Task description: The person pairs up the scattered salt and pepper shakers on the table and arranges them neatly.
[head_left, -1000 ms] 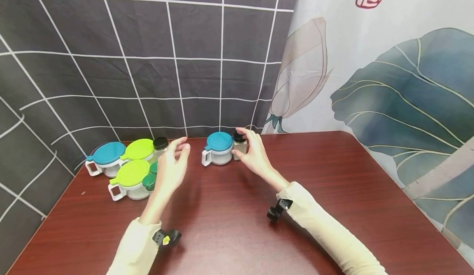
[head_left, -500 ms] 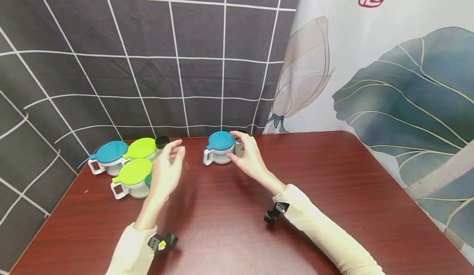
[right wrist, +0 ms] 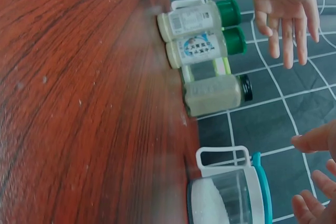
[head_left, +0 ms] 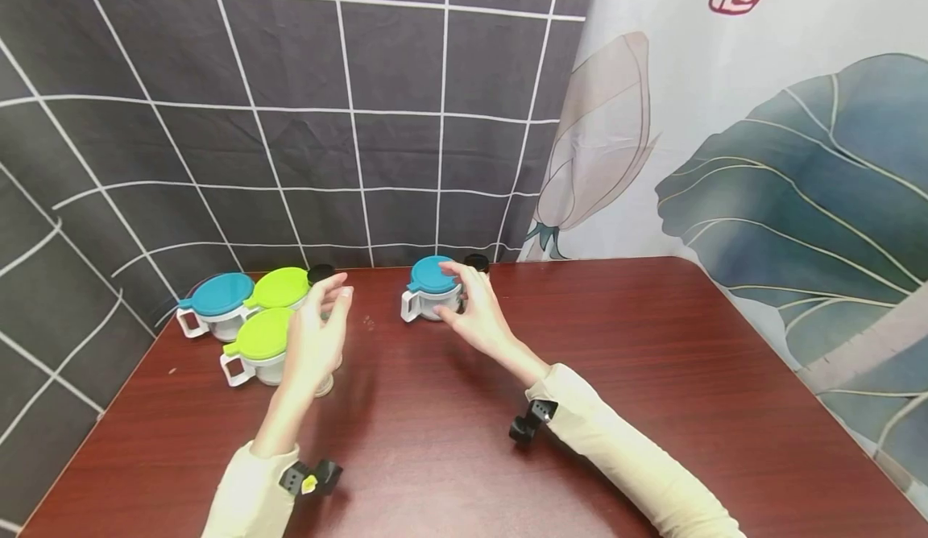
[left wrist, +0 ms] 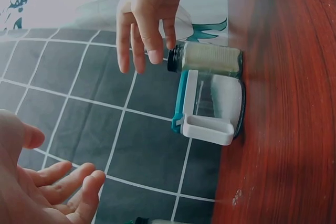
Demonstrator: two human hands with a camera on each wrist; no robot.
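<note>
My right hand (head_left: 478,316) hovers over a clear seasoning jar (head_left: 432,276) with a blue lid and white handle, fingers apart and nothing gripped. White granules fill part of this jar in the left wrist view. Touching or close beside it stands a black-capped glass spice jar (left wrist: 212,59), mostly hidden by the right hand in the head view. My left hand (head_left: 315,337) is raised with loosely bent fingers above two green-capped spice shakers (right wrist: 194,20) and another black-capped spice jar (right wrist: 214,95). It holds nothing and covers most of them in the head view.
At the table's left, behind the left hand, stand two lime-lidded seasoning jars (head_left: 263,334) and a blue-lidded one (head_left: 221,295). A dark grid-patterned cloth (head_left: 290,119) hangs along the back edge of the red-brown table (head_left: 449,441), with a leaf-print curtain (head_left: 616,159) at the right.
My right hand has drifted left from the black-capped jar to over the blue-lidded jar. The left hand has shifted slightly left and towards me. The jars keep their places.
</note>
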